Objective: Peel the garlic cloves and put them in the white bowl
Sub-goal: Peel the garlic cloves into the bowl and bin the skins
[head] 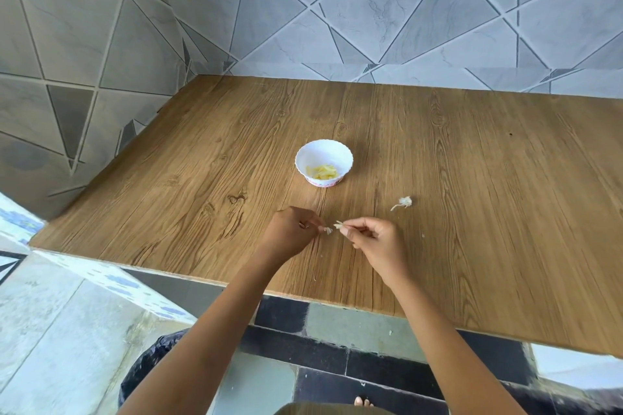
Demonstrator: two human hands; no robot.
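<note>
A white scalloped bowl stands on the wooden table and holds several yellowish peeled garlic cloves. Just in front of it, my left hand pinches a small scrap of garlic skin at its fingertips. My right hand pinches a garlic clove with a pale pointed tip. The two hands are a few centimetres apart above the table. A remnant of the garlic head, papery and white, lies on the table to the right of the bowl.
Grey tiled walls close off the table at the back and left. The table's front edge runs under my forearms. A black bag sits on the floor below. Tiny skin flakes lie by my right hand.
</note>
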